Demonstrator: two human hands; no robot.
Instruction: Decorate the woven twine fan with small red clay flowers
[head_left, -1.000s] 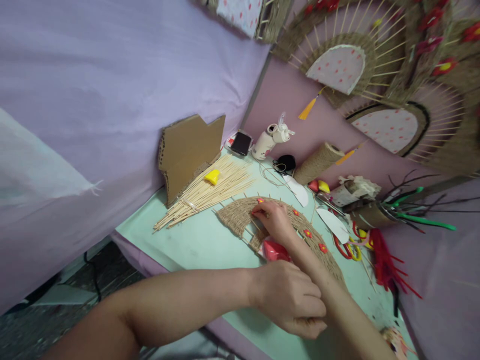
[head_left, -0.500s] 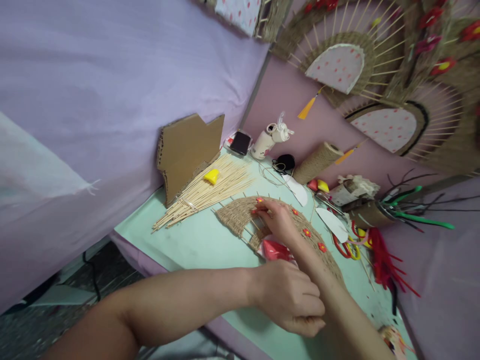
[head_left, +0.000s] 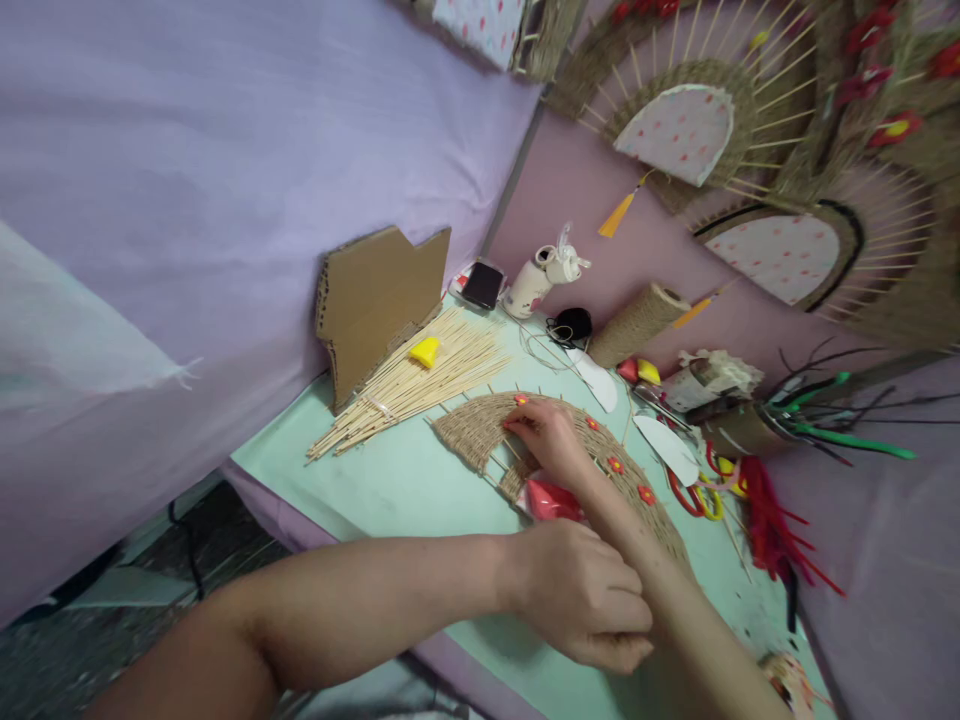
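My right hand [head_left: 551, 437] reaches over a woven twine fan [head_left: 472, 432] lying on the table. Its fingertips are pinched together at the inner edge of the weave; a tiny reddish spot shows there, too small to name. Several small red flowers [head_left: 646, 495] with yellow centres sit along the fan's band. Below that hand is a red plastic-wrapped packet [head_left: 551, 500], partly covered by my forearms. My left hand [head_left: 585, 600] is curled closed nearer to me, beside my right forearm. Whatever its fingers may hold is hidden from view.
A bundle of thin sticks [head_left: 390, 400] with a yellow lump [head_left: 425, 351] on it lies left, before a cardboard piece [head_left: 379, 300]. Behind stand a white bottle [head_left: 529, 290] and a twine roll [head_left: 637, 325]. Scissors [head_left: 686, 495] and red pipe cleaners [head_left: 772, 525] lie right.
Almost nothing differs. The whole view has shifted very slightly, and both hands keep the same place and pose over the fan.
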